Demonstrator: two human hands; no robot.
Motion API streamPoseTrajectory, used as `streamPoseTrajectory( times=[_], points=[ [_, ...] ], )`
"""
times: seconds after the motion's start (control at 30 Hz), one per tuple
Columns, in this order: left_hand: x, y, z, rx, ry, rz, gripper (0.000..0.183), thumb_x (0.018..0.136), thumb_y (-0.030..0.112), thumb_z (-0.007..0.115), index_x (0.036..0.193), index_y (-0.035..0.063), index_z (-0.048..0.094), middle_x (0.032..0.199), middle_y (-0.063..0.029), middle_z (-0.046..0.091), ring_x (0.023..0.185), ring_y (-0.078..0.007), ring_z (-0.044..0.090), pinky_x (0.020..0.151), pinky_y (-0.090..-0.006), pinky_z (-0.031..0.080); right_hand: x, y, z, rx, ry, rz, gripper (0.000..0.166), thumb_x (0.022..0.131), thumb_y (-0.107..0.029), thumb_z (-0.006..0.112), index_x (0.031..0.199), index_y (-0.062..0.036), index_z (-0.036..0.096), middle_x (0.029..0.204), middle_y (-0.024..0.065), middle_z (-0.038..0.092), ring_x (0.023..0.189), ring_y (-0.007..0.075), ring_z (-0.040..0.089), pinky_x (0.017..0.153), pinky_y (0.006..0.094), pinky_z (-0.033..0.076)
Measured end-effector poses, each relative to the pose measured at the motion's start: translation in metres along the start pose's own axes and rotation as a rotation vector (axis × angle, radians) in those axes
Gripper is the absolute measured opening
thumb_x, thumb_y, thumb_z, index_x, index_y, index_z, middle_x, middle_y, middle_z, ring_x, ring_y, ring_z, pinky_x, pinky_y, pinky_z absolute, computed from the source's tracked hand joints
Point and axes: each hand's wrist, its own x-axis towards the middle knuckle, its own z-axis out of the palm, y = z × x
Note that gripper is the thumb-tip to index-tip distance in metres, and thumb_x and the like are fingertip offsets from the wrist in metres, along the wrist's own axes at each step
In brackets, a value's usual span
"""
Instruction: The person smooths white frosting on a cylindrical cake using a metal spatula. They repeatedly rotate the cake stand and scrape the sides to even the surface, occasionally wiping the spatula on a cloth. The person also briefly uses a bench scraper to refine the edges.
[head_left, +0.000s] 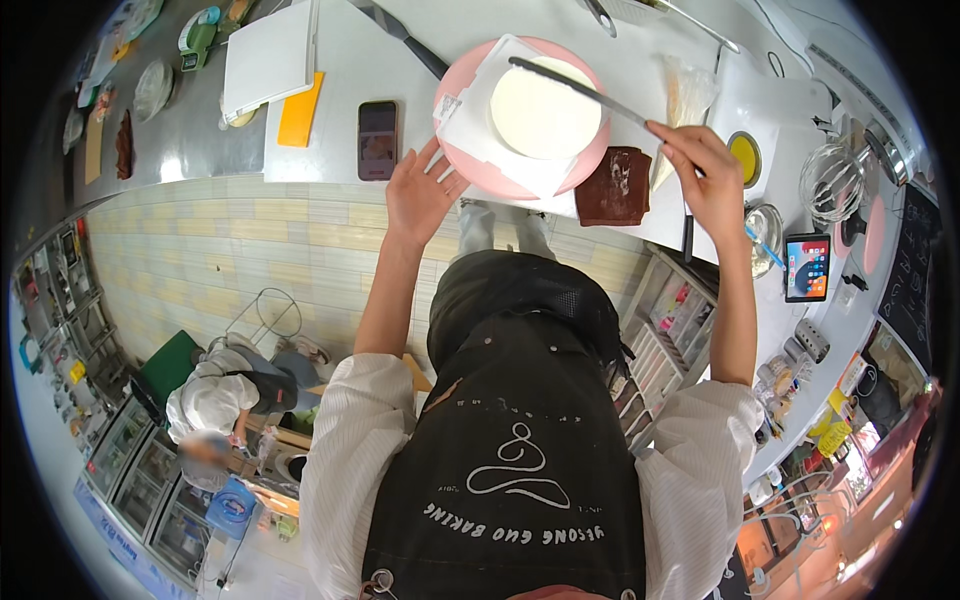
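Note:
A round cake covered in smooth white cream (546, 112) sits on a white square board (480, 112), which lies on a pink cake turntable (517, 190). My right hand (701, 169) grips a long icing spatula (585, 91). The blade reaches across the cake's top; whether it touches the cream cannot be told. My left hand (424, 195) holds nothing. Its fingers are spread at the turntable's near left rim, seemingly touching it. A folded brown cloth (615, 186) rests beside the turntable at the right, close to a clear piping bag (686, 94).
Left of the turntable lie a phone (377, 141), an orange card (301, 109) and a black-handled spatula (409, 41). At right are a yellow-filled round tin (745, 159), a metal bowl (763, 236), a wire whisk (831, 182) and a tablet (807, 267). A person (217, 397) sits behind at left.

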Motion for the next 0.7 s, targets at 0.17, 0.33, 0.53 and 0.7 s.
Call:
streamPoseTrajectory(
  times=[0.17, 0.33, 0.53, 0.7],
  points=[
    [-0.010, -0.012, -0.005, 0.046, -0.030, -0.088, 0.067, 0.101, 0.043, 0.047, 0.150, 0.0015, 0.030, 0.141, -0.0209, 0.046, 0.130, -0.0371, 0.050, 0.111, -0.0494, 0.039, 0.013, 0.013, 0.004, -0.026, 0.018, -0.032, 0.025, 0.093, -0.010, 0.066, 0.116, -0.0173, 0.074, 0.088, 0.0059, 0.066, 0.069, 0.0172, 0.058, 0.061, 0.0303, 0.047],
    [-0.013, -0.014, 0.000, 0.093, -0.032, -0.064, 0.069, 0.101, 0.044, 0.044, 0.151, 0.0000, 0.026, 0.143, -0.0217, 0.044, 0.132, -0.0376, 0.047, 0.112, -0.0503, 0.037, 0.011, 0.012, 0.002, -0.023, -0.029, -0.033, 0.028, 0.092, -0.006, 0.066, 0.116, -0.0175, 0.074, 0.087, 0.0059, 0.065, 0.069, 0.0177, 0.058, 0.061, 0.0303, 0.047],
    [0.001, 0.000, -0.006, 0.032, -0.039, -0.016, 0.069, 0.101, 0.045, 0.042, 0.152, 0.0006, 0.027, 0.145, -0.0199, 0.042, 0.131, -0.0341, 0.047, 0.111, -0.0469, 0.037, -0.019, -0.001, -0.009, 0.049, -0.158, -0.065, 0.032, 0.088, 0.000, 0.068, 0.115, -0.0156, 0.075, 0.087, 0.0067, 0.064, 0.073, 0.0182, 0.060, 0.064, 0.0307, 0.049],
    [0.012, 0.008, -0.003, -0.065, -0.062, 0.072, 0.067, 0.102, 0.043, 0.042, 0.151, -0.0003, 0.028, 0.145, -0.0202, 0.043, 0.132, -0.0330, 0.045, 0.112, -0.0466, 0.035, -0.019, 0.003, -0.010, 0.040, -0.066, -0.047, 0.029, 0.089, -0.003, 0.068, 0.115, -0.0151, 0.075, 0.087, 0.0068, 0.065, 0.073, 0.0178, 0.060, 0.064, 0.0300, 0.049]
  ],
)
